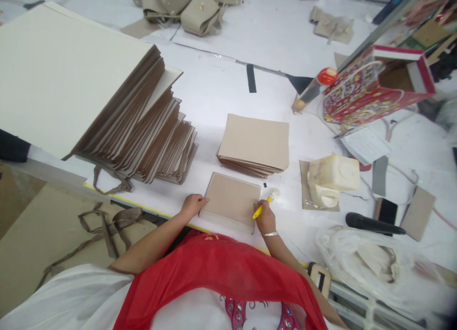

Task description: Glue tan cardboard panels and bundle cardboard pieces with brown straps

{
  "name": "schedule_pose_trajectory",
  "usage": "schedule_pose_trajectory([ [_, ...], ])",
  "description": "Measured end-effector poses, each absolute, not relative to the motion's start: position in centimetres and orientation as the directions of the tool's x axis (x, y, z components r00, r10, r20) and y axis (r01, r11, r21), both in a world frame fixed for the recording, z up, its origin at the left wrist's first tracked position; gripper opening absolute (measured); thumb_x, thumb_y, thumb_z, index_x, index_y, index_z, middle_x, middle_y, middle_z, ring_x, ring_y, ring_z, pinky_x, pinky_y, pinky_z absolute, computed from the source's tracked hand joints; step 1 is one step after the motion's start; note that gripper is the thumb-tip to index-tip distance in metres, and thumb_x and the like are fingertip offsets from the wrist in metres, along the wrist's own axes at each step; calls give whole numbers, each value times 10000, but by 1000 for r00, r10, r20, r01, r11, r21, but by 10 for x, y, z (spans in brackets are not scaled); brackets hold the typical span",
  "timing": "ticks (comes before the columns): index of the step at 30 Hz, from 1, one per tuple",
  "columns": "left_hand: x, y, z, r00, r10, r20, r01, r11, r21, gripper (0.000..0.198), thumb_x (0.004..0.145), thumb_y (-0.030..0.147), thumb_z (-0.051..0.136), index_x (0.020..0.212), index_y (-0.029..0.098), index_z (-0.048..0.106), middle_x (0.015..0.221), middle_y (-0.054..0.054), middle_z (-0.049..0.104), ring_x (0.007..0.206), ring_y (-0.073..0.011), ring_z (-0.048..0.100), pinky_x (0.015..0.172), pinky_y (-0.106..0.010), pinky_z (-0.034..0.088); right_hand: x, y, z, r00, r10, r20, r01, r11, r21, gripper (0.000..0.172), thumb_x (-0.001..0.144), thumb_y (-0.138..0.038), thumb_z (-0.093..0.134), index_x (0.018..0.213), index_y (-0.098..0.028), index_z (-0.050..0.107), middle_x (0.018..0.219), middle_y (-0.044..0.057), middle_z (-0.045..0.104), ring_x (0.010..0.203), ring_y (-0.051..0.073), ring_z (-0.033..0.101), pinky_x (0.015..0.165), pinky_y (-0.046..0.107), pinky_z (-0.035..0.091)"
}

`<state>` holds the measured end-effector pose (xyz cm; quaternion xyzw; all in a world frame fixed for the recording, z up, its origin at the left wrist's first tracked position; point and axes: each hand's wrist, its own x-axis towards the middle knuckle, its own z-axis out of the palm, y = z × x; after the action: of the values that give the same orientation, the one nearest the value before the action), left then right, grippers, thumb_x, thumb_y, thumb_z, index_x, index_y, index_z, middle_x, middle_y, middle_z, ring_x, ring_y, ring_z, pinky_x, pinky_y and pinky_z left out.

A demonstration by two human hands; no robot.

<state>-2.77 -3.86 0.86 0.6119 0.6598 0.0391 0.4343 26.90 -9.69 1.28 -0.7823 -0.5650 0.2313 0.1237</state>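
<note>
A beige rectangular panel (232,201) with a pale border lies at the table's front edge. My left hand (193,206) is closed at its left edge, thumb on top. My right hand (266,219) grips a yellow-handled brush (263,207), its pale bristles pointing away from me, while the fingers rest by the panel's right edge. Just behind the panel sits a neat pile of beige sheets (255,142). On the left rises a tall, leaning stack of pale panels (82,77) with brown edges.
Right of the panel, a cream plastic container (333,173) lies on a beige piece. Farther right are a red patterned paper bag (378,89), a red-capped bottle (314,87), a black-handled tool (374,224) and a clear plastic bag (378,268). Folded beige pieces (200,11) lie at the back.
</note>
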Motion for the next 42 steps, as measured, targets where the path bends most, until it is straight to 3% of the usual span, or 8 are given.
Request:
schedule_pose_trajectory([
  [18,-23,-33,13,139,820,-555,852,187,489,425,769,510,478,520,176,560,495,-2,522,525,-134,442,516,-247,256,265,-92,15,263,915,-306,871,-362,-332,163,870,-272,432,991,-166,452,716,27,583,603,147,532,548,228,315],
  [31,-24,-25,19,131,815,-564,896,146,420,381,792,459,515,659,146,687,599,-55,620,569,-148,502,543,-256,294,261,-88,19,221,927,-302,911,-307,-276,193,855,-256,485,1012,-146,465,696,27,560,580,130,483,525,226,266],
  [37,-21,-20,26,115,795,-596,939,109,326,386,756,493,551,661,143,681,666,-107,636,659,-203,562,568,-272,308,252,-81,29,253,897,-364,944,-311,-110,235,857,-282,498,1045,-146,457,740,57,589,599,162,546,500,244,261],
  [42,-25,-13,33,98,803,-587,971,53,234,464,671,571,622,692,109,654,712,-151,615,751,-261,575,626,-290,360,255,-77,52,315,887,-338,943,-332,8,405,843,-491,512,1060,-153,460,819,102,605,637,203,591,501,249,302],
])
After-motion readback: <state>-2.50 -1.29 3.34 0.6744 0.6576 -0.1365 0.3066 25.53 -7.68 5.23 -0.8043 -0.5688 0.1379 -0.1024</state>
